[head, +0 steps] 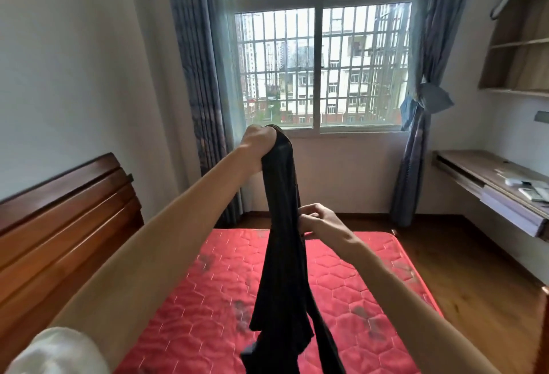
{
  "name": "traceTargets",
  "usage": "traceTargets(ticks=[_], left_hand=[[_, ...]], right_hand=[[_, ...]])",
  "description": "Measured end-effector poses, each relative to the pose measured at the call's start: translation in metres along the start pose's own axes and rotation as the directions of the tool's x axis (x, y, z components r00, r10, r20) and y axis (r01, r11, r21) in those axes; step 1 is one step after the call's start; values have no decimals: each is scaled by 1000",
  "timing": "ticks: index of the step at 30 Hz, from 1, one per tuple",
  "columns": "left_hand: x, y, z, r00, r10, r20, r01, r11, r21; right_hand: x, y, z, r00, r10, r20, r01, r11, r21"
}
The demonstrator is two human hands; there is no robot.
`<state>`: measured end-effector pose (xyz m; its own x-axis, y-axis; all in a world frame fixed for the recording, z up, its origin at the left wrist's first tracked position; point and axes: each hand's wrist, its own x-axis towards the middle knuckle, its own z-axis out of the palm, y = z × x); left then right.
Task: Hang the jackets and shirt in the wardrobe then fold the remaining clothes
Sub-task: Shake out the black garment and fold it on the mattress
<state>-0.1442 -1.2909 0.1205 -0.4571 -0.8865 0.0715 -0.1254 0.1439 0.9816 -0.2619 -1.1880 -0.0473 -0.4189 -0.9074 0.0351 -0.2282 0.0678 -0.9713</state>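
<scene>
**Above the red mattress: black garment held up, getting straightened for a fold**

Over the middle of the bed, the left hand is raised high toward the far window. Its fingers are clenched round the garment's top end, with cloth bunched in the fist. The right hand sits lower and nearer, fingers curled in a pinch on the garment's right edge about midway down.

The garment hangs long and narrow from the left hand. Its lower end splits into two tails that run out of frame at the near edge, so I can't tell if they touch the mattress. The type is unclear, maybe trousers or leggings.

My read is that this is the folding part of the task, at the shake-out and align step.

To do it well:
- Hold the top grip firm.
- Slide the right pinch down the edge to take out any twist.
- Bring the two tails together so the edges match.
- Lower it flat onto the mattress before the first fold.

The cloth looks thin and limp, so it will likely crease if laid down bunched. The mattress shows dark smudges, so a cleaner patch is the better landing spot.

A wooden headboard is on the left and a desk with small items on the right. No wardrobe is in view.
</scene>
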Motion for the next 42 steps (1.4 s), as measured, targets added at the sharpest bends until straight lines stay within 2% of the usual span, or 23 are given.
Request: traceTargets(ticks=[1, 3, 5, 8, 11, 15, 18, 20, 23, 24, 26, 29, 31, 33, 35, 37, 40, 42], left_hand=[[-1, 0, -4, 1000, -1, -8, 1, 1000, -1], [-2, -1, -11, 1000, -4, -4, 4, 1000, 8], [-2, -5, -19, 1000, -1, 7, 1, 999, 41], [-4, -7, -38, 999, 10, -45, -5, 994, 109], [0, -18, -84, 987, 52, -152, -22, 981, 195], [9, -46, -137, 978, 44, -205, 11, 965, 262], [6, -53, -148, 938, 32, -345, 76, 952, 297], [10, -50, -163, 885, 23, -464, 80, 976, 202], [14, -41, -206, 793, 7, -610, 89, 988, 127], [13, -39, -217, 798, -9, -603, 91, 990, 105], [12, -41, -229, 862, -43, -505, 126, 983, 132], [9, -45, -227, 921, -68, -384, 225, 897, 381], [7, -47, -224, 969, -48, -241, 178, 811, 557], [4, -48, -219, 997, -77, -10, 65, 759, 648], [-2, -49, -207, 964, -182, 196, 14, 767, 641], [-7, -52, -188, 906, -265, 330, 2, 782, 623], [-4, -58, -171, 878, -272, 393, 2, 824, 566], [-1, -62, -165, 908, -260, 329, 4, 789, 614]], right_hand=[[1, 2, 8, 997, -3, 79, 5, 1000, -24], [4, 8, 26, 992, -40, 121, 52, 994, -96], [10, 16, 44, 992, -88, 85, 100, 984, -148], [18, 23, 56, 980, -193, -36, 166, 910, -379], [25, 34, 31, 962, -220, -163, 100, 837, -538], [31, 37, -23, 923, -235, -306, -44, 724, -688], [33, 28, -41, 887, -339, -313, -77, 561, -824], [34, 26, -61, 879, -291, -378, -185, 523, -832], [31, 35, -111, 840, -66, -538, -395, 604, -692], [27, 36, -127, 823, 1, -568, -438, 637, -634], [21, 27, -148, 816, 60, -575, -448, 693, -565], [20, 5, -163, 824, 69, -562, -406, 764, -501], [28, -2, -173, 818, 44, -574, -345, 835, -429], [33, -4, -177, 829, 47, -557, -297, 881, -368], [32, -11, -170, 830, 34, -557, -245, 919, -308], [28, -20, -157, 840, 5, -543, -176, 949, -263], [24, -37, -137, 850, -23, -527, -108, 971, -216], [21, -50, -125, 859, -42, -510, -79, 974, -213]])
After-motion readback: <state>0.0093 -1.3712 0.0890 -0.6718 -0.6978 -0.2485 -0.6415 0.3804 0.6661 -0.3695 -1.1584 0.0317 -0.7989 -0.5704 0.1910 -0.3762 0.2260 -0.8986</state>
